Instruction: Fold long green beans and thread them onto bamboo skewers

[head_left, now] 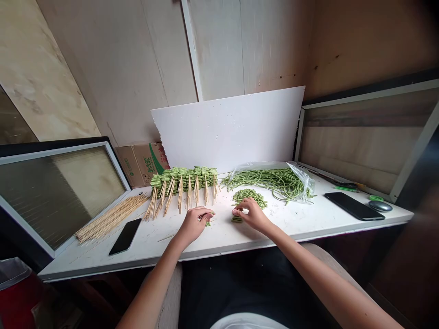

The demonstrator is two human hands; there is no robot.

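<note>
My left hand is closed near the table's front, with short cut green bean pieces showing at its fingertips. To its right, my right hand is curled with thumb and forefinger close together. Anything between those fingertips is too small to make out. Just below them, a small row of cut bean pieces lies on the white table. A loose pile of cut bean pieces sits behind my right hand. Farther back, long green beans spill from a clear plastic bag.
Skewered bean pieces are stacked at the back left, their bamboo sticks pointing toward me. Loose skewers and a phone lie left. Another phone and a mouse lie right. A white board stands behind.
</note>
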